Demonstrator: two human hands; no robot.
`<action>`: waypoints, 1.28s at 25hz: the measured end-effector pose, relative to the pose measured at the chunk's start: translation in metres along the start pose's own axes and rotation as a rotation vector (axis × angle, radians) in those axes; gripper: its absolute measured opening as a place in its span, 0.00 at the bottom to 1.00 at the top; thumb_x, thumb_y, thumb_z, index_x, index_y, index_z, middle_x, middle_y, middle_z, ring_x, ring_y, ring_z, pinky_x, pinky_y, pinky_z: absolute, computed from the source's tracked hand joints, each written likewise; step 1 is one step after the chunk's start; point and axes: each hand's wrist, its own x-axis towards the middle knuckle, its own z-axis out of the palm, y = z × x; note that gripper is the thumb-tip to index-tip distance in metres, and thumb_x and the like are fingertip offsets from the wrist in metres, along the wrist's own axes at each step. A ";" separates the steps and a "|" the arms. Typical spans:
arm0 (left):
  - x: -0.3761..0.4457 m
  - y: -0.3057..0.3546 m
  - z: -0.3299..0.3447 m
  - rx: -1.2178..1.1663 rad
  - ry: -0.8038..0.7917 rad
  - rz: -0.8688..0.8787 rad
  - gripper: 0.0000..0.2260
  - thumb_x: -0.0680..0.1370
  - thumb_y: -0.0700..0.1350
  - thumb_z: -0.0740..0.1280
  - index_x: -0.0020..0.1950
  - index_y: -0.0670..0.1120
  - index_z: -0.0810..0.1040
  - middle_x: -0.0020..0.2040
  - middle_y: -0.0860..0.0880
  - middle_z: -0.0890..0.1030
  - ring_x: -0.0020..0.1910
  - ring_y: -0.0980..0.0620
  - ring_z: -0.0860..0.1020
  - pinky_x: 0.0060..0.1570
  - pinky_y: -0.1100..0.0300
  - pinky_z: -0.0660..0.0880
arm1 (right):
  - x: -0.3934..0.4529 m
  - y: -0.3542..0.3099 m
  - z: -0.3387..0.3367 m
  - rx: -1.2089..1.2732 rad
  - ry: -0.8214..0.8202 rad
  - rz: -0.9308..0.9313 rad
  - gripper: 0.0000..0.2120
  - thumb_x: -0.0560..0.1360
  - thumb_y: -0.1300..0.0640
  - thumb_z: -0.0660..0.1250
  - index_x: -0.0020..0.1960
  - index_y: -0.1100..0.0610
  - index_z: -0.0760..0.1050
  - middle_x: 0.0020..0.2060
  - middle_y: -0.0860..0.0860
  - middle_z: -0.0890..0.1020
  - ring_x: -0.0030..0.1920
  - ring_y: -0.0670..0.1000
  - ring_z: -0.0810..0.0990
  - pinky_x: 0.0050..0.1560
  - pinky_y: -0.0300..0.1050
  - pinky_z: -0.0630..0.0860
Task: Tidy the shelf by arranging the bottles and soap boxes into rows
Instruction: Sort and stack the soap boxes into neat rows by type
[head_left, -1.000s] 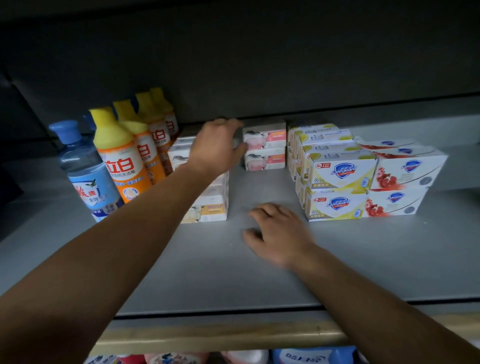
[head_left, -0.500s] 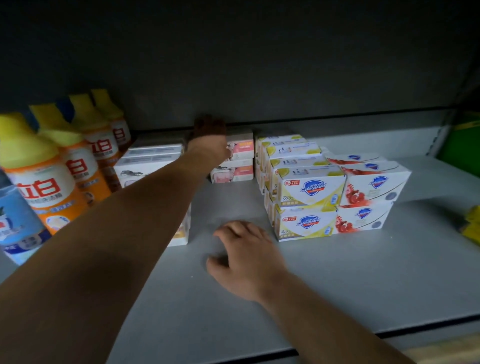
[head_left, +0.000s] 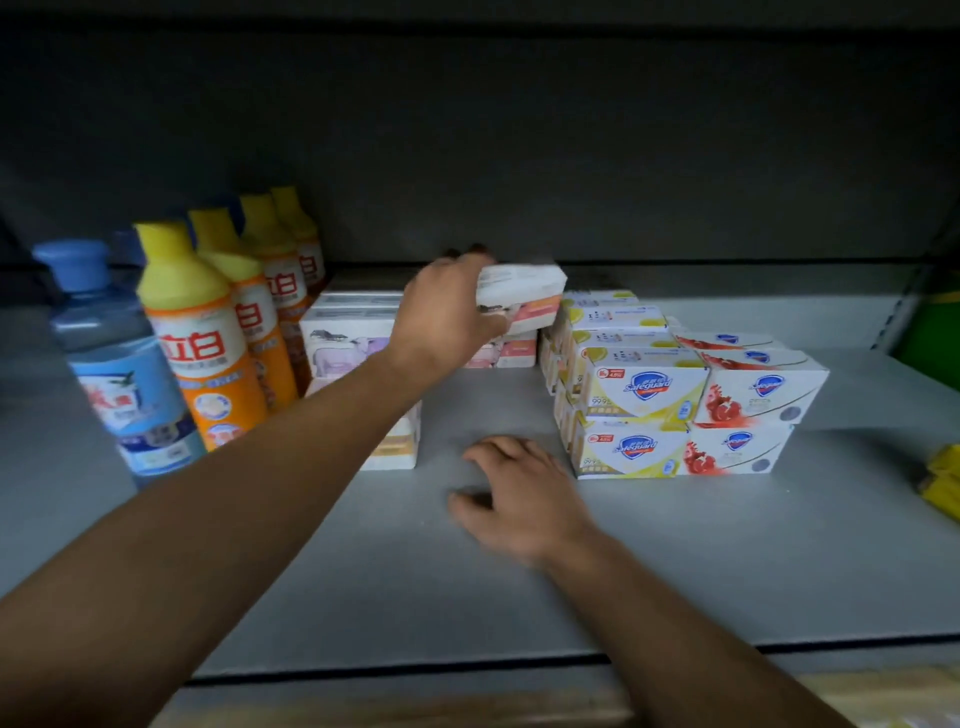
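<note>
My left hand (head_left: 447, 312) grips a white and pink soap box (head_left: 524, 296), lifted and tilted above a second pink soap box (head_left: 506, 353) that lies on the grey shelf (head_left: 675, 545). My right hand (head_left: 519, 499) rests flat on the shelf, fingers spread, holding nothing. To the left stands a stack of white soap boxes with animal pictures (head_left: 348, 343). To the right sit stacked yellow Safeguard boxes (head_left: 639, 400) and red Safeguard boxes (head_left: 758, 400). A row of orange bottles with yellow caps (head_left: 202, 332) runs back along the left.
A blue bottle (head_left: 119, 374) stands at the far left in front. Yellow packets (head_left: 943, 483) lie at the right edge, and something green (head_left: 935, 332) sits beyond the shelf's right end. The dark back wall closes the shelf behind.
My left hand has taken the top pink soap box from the back and lifted it off the one below. My right hand stays on the shelf.
</note>
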 end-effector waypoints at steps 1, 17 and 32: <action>-0.018 -0.002 -0.015 -0.042 0.025 0.006 0.24 0.67 0.51 0.77 0.61 0.51 0.76 0.54 0.47 0.80 0.51 0.47 0.78 0.47 0.58 0.73 | -0.001 -0.001 -0.004 0.048 -0.003 0.000 0.29 0.72 0.38 0.62 0.70 0.48 0.67 0.67 0.47 0.72 0.69 0.52 0.68 0.69 0.47 0.63; -0.187 -0.054 -0.067 -1.345 -0.208 -0.674 0.18 0.69 0.51 0.75 0.56 0.45 0.81 0.52 0.44 0.85 0.50 0.44 0.83 0.44 0.48 0.81 | -0.036 -0.051 -0.068 0.441 0.057 -0.229 0.33 0.64 0.49 0.79 0.65 0.42 0.70 0.56 0.36 0.77 0.56 0.36 0.75 0.55 0.27 0.69; -0.202 -0.059 -0.054 -1.259 -0.180 -0.735 0.18 0.76 0.59 0.67 0.47 0.44 0.78 0.29 0.46 0.77 0.26 0.51 0.76 0.26 0.60 0.76 | -0.045 -0.064 -0.041 1.193 -0.229 0.435 0.18 0.77 0.41 0.64 0.42 0.52 0.85 0.40 0.56 0.86 0.38 0.55 0.85 0.40 0.48 0.82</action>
